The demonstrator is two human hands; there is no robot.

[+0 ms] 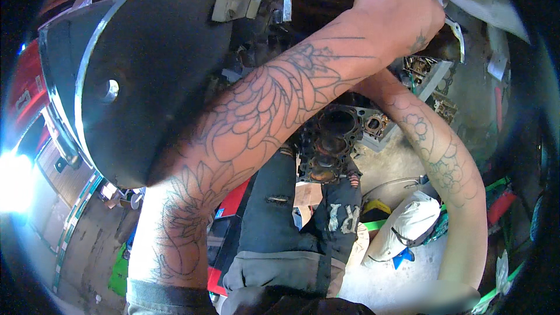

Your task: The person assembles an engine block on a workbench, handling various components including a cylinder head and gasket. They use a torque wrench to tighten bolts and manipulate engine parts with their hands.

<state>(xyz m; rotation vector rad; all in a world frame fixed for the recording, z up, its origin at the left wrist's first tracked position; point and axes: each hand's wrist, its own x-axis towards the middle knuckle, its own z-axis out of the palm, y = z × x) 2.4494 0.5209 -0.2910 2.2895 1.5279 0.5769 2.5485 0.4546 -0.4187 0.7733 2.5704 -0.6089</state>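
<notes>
My left forearm crosses the view from lower left to upper right. At its end my left hand (pixel 399 11) is closed in a fist; what it grips, if anything, is hidden on its far side. The hand is over a dark metal part with a bright machined rim (pixel 289 0). My right arm (pixel 446 151) reaches up from the lower right and passes behind the left forearm, which hides its hand and fingers. Below the crossed arms, an engine block (pixel 328 146) with open cylinder bores sits by my legs.
A big black round-edged object with a hole (pixel 157 70) fills the upper left. Small metal parts (pixel 417 67) lie beyond the right arm. A white bag (pixel 405 226) rests on the floor at the right, and a red-and-black box (pixel 230 221) is beside my legs.
</notes>
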